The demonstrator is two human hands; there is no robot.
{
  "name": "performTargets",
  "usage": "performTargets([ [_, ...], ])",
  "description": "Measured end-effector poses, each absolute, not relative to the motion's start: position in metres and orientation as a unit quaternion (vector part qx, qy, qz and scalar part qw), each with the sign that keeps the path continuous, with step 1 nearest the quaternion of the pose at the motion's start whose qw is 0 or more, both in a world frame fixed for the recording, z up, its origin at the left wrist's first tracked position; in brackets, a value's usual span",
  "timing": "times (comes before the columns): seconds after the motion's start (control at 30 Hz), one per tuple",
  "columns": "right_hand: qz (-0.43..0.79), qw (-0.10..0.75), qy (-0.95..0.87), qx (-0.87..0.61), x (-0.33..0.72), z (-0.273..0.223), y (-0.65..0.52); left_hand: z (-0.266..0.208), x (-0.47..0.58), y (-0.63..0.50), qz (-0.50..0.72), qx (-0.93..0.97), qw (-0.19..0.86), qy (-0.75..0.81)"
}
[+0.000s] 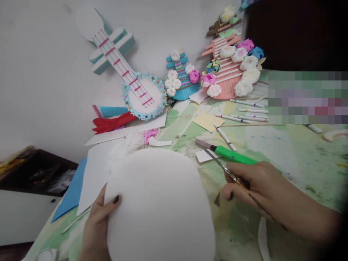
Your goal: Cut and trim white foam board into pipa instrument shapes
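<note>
My left hand (99, 214) grips the left edge of a large white board (160, 203) with a rounded top, thumb laid on its face. The board is tilted up towards me, and its lower part runs out of view. To the right of it, my right hand (261, 192) is closed on a slim metal-bladed tool (231, 174) with a gold, patterned handle. It is seen edge-on, so I cannot tell whether it is a pair of scissors. Just beyond that hand, a green utility knife (233, 155) lies on the table with its blade pointing left.
A white and pale-blue model instrument (144, 96) leans on the wall, beside a blue one (186, 85) and a pink one (227, 81) with paper flowers. Several white pens (225, 137), a cream paper (208, 122) and scraps lie on the green patterned tablecloth (299, 156). Blue sheet (69, 197) at left.
</note>
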State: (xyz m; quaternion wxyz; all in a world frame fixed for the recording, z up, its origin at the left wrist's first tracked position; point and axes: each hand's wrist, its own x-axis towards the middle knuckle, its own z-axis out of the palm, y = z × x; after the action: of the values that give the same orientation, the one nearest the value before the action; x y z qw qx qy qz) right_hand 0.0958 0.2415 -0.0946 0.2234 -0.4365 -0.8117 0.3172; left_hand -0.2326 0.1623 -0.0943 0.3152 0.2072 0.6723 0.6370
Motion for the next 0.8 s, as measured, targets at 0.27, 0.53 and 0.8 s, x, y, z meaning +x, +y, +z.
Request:
performTargets([
  [0.27, 0.299, 0.184, -0.824, -0.444, 0.092, -0.113, 0.247, -0.096, -0.236, 0.172, 0.674, 0.194, 0.326, 0.633],
  [0.53, 0.359, 0.145, -0.83, -0.402, 0.086, -0.116, 0.244, -0.102, -0.249, 0.178, 0.711, 0.171, 0.323, 0.6],
  [0.8, 0.439, 0.198, -0.76, -0.436, 0.089, -0.122, 0.255, -0.107, -0.237, 0.186, 0.757, 0.183, 0.324, 0.537],
])
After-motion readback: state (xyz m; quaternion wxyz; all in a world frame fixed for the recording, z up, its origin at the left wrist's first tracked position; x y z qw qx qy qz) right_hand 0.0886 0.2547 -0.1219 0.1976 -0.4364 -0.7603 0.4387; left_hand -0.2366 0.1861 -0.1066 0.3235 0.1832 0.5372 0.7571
